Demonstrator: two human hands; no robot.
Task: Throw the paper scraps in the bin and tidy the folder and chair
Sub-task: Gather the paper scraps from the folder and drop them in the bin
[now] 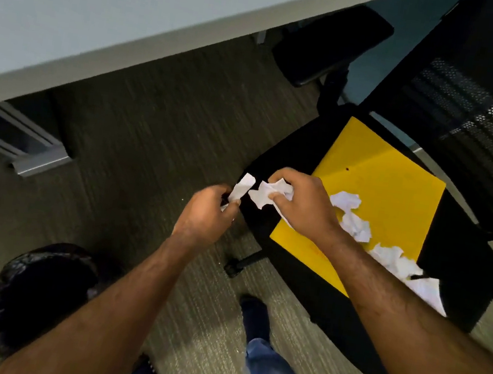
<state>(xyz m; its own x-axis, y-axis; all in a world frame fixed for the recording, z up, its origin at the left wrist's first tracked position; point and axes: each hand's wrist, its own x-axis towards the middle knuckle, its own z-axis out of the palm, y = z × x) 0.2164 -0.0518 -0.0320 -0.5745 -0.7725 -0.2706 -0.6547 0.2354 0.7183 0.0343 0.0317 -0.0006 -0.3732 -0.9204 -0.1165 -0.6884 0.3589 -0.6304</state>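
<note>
A yellow folder (387,187) lies open on the seat of a black office chair (449,266). Several crumpled white paper scraps (357,224) rest on the folder's right and lower part. My right hand (302,207) hovers over the folder's left edge, closed on a crumpled white scrap (269,193). Just to its left, over the carpet, my left hand (206,213) pinches a smaller white scrap (242,187). A bin with a black liner (40,291) stands on the floor at lower left, below my left forearm.
A grey desk (72,19) runs across the top left, its metal foot (31,156) on the carpet. The chair's armrest (328,43) reaches under the desk edge, and its mesh back (485,103) fills the top right. My jeans and shoe (255,315) are below.
</note>
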